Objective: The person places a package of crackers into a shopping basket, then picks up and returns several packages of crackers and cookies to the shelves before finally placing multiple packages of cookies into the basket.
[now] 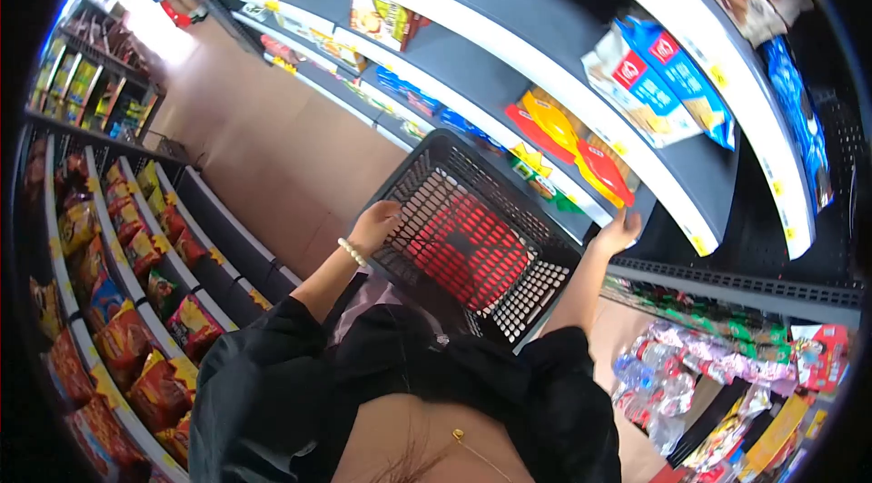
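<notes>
A black shopping basket (pixel 438 156) stands tilted in front of me, with red showing through its slatted bottom. Curled at the basket's left rim is my left hand (pixel 371 227), a beaded bracelet on its wrist. My right hand (pixel 618 234) reaches past the basket's right side to the shelf front. Its fingers are apart, with the tips just below the lower end of a red and yellow snack package (pixel 604 172). Another red and yellow package (pixel 549 124) lies beside that one on the same shelf.
Blue and white packs (pixel 656 79) stand on the shelf above. Snack bags (pixel 127 338) fill the racks to my left. Bottles (pixel 658 374) lie at lower right. An aisle floor (pixel 263 133) runs away at upper left, past a far shelf rack (pixel 86 88).
</notes>
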Tool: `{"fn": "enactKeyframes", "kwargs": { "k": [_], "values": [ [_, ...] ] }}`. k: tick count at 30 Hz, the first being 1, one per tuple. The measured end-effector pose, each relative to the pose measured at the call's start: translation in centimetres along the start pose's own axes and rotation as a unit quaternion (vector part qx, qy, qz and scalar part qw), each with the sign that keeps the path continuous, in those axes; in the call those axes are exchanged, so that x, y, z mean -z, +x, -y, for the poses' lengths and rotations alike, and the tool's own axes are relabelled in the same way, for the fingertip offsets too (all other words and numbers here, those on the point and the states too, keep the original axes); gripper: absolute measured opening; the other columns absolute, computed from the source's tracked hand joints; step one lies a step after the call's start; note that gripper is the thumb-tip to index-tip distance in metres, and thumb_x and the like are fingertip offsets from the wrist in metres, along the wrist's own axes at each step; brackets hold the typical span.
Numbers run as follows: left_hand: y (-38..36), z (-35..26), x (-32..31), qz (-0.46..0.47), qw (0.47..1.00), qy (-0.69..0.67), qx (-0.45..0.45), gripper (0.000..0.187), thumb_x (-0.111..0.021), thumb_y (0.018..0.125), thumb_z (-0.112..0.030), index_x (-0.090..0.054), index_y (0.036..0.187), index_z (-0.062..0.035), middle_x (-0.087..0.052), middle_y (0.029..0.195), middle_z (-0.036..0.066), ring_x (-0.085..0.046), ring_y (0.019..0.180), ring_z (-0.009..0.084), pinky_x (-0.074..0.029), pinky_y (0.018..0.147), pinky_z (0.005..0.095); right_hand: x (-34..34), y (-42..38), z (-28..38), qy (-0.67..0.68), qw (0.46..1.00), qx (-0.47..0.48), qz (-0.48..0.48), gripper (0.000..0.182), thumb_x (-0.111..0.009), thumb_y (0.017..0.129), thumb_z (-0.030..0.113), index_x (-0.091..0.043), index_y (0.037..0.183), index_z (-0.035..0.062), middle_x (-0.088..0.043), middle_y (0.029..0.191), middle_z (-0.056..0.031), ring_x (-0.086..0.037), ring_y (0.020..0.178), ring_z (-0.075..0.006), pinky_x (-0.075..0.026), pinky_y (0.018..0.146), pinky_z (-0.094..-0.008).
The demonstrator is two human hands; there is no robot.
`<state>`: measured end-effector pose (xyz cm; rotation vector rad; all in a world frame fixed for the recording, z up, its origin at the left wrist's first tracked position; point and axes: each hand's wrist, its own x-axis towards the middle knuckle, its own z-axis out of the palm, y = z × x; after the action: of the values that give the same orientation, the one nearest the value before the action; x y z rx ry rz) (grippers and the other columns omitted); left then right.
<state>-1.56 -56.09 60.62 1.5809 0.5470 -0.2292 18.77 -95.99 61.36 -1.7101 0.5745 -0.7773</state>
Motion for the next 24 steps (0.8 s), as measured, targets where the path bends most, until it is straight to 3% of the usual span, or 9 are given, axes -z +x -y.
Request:
{"fn": "enactKeyframes", "kwargs": {
  "k": [2,4,6,8,9,13,16,20,24],
  "values": [
    [-0.5,0.3,1.1,0.006,1.0,-0.023,0.012,0.033,-0.053,0.08,-0.007,-0.048,0.111,0.0006,-0.055,0.104,0.009,-0.053,0.091,0.0151,-0.044,0.076,0.026,1.4,-4.2,-2.3,0.022,1.0,-0.02,0.002,0.035,-0.056,0.081,0.008,-0.042,0.109,-0.0061,-0.05,0.105,-0.0148,-0.049,0.094,-0.0206,-0.04,0.083,-0.0313],
    [-0.7,-0.4,2.0,0.016,1.0,-0.016,0.021,0.032,-0.053,0.08,-0.007,-0.049,0.111,0.0002,-0.056,0.102,0.008,-0.054,0.088,0.0141,-0.044,0.073,0.0254,2.3,-9.3,-5.7,0.015,0.998,-0.018,0.062,0.031,-0.055,0.078,0.006,-0.045,0.105,-0.006,-0.05,0.101,-0.0137,-0.05,0.091,-0.0208,-0.04,0.082,-0.0308],
    [-0.5,-0.6,3.2,0.029,0.999,-0.006,0.017,0.032,-0.052,0.081,-0.008,-0.049,0.111,0.001,-0.056,0.096,0.006,-0.053,0.086,0.0121,-0.044,0.071,0.024,2.3,-16.4,-4.5,-0.125,0.984,-0.049,0.12,0.03,-0.055,0.074,0.004,-0.048,0.102,-0.006,-0.052,0.096,-0.0122,-0.051,0.087,-0.0194,-0.041,0.08,-0.0297],
    [0.3,0.3,4.8,0.057,0.998,-0.017,0.004,0.03,-0.051,0.082,-0.008,-0.049,0.11,0.0015,-0.057,0.094,0.005,-0.053,0.084,0.0114,-0.044,0.07,0.0237,2.4,-21.9,-5.8,-0.121,0.949,-0.115,0.266,0.026,-0.054,0.071,0.004,-0.053,0.095,-0.0051,-0.055,0.092,-0.013,-0.053,0.087,-0.0212,-0.041,0.079,-0.0301],
    [0.9,1.1,5.7,0.08,0.995,-0.067,0.01,0.027,-0.051,0.083,-0.008,-0.05,0.108,0.0013,-0.057,0.094,0.005,-0.054,0.084,0.0118,-0.043,0.069,0.0235,2.4,-24.6,-5.9,-0.166,0.929,-0.094,0.317,0.024,-0.054,0.071,0.004,-0.055,0.093,-0.0037,-0.056,0.09,-0.0133,-0.054,0.087,-0.0227,-0.042,0.079,-0.031],
    [1.6,2.1,10.4,0.115,0.986,-0.121,-0.005,0.028,-0.054,0.081,-0.012,-0.05,0.105,0.0018,-0.058,0.089,0.007,-0.056,0.08,0.0126,-0.044,0.069,0.0245,-0.4,-32.8,-0.3,-0.202,0.88,-0.119,0.413,0.021,-0.055,0.071,0.007,-0.059,0.091,0.0017,-0.058,0.09,-0.0144,-0.056,0.087,-0.0266,-0.043,0.077,-0.033],
    [1.1,0.3,16.2,0.107,0.991,-0.075,0.028,0.026,-0.052,0.083,-0.015,-0.051,0.105,-0.0021,-0.057,0.096,0.004,-0.055,0.089,0.0145,-0.043,0.072,0.0253,-3.6,-35.9,0.3,-0.244,0.893,-0.036,0.375,0.019,-0.057,0.072,0.007,-0.059,0.091,0.0042,-0.058,0.09,-0.0129,-0.057,0.084,-0.0246,-0.044,0.076,-0.0321],
    [3.5,2.7,25.4,0.11,0.992,-0.045,0.034,0.029,-0.053,0.083,-0.017,-0.051,0.108,-0.0023,-0.057,0.1,0.005,-0.054,0.091,0.0149,-0.042,0.075,0.0262,-9.2,-38.0,3.1,-0.144,0.934,-0.02,0.327,0.017,-0.057,0.074,0.007,-0.059,0.09,0.0045,-0.058,0.089,-0.0122,-0.057,0.084,-0.0233,-0.044,0.075,-0.0312],
    [3.7,0.7,34.0,0.066,0.997,0.003,0.04,0.032,-0.053,0.083,-0.017,-0.049,0.11,-0.0008,-0.057,0.103,0.006,-0.054,0.09,0.0149,-0.041,0.075,0.0263,-13.6,-40.3,8.4,-0.108,0.942,0.014,0.318,0.017,-0.057,0.074,0.005,-0.059,0.091,0.004,-0.058,0.089,-0.0109,-0.057,0.081,-0.0205,-0.045,0.074,-0.0298]
  ]
}}
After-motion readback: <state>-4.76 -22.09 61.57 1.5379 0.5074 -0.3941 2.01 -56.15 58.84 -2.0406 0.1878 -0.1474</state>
